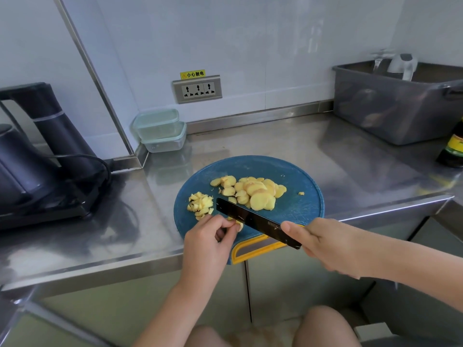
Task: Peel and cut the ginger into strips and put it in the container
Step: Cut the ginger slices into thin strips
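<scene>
One wide-angle camera worn on the head looks forward and down across the steel counter (pixel 350 156) toward the white back wall (pixel 250 46), so near that the left hand (pixel 210 236) and right hand (pixel 333 246) at the blue cutting board (pixel 300 176) loom large mid-frame.

Handle of the knife (pixel 258 221) hidden within the right hand (pixel 333 246); ginger piece (pixel 239 225) half covered by the left hand (pixel 208 236). At the right edge of the counter (pixel 300 146), dark bottle (pixel 453 146) cropped; grey bin (pixel 390 113) contents blurred.
</scene>
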